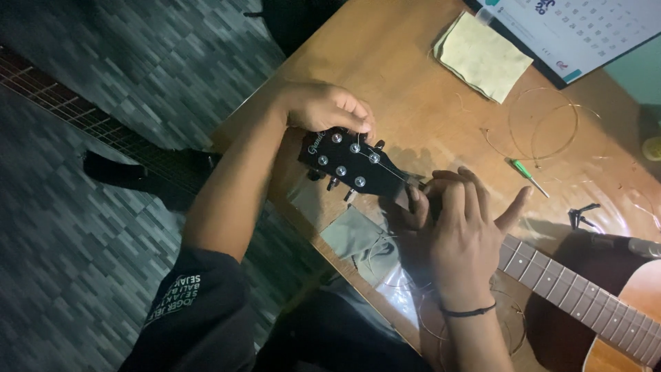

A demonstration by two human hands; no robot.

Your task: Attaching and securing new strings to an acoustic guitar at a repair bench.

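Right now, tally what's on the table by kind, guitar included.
Acoustic guitar: 1
Yellow cloth: 1
Grey cloth: 1
Green-handled screwdriver: 1
Coiled strings: 1 bundle; the coils can't be told apart
Calendar: 1
Small black tool: 1
Total: 7
Left hand is at the headstock; right hand grips the neck.

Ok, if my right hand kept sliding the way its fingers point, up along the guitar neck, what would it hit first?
Most likely the black headstock with its silver tuning pegs. The right hand grips the neck just below it, and the left hand lies beyond, at the headstock's far edge. Depth is hard to judge.
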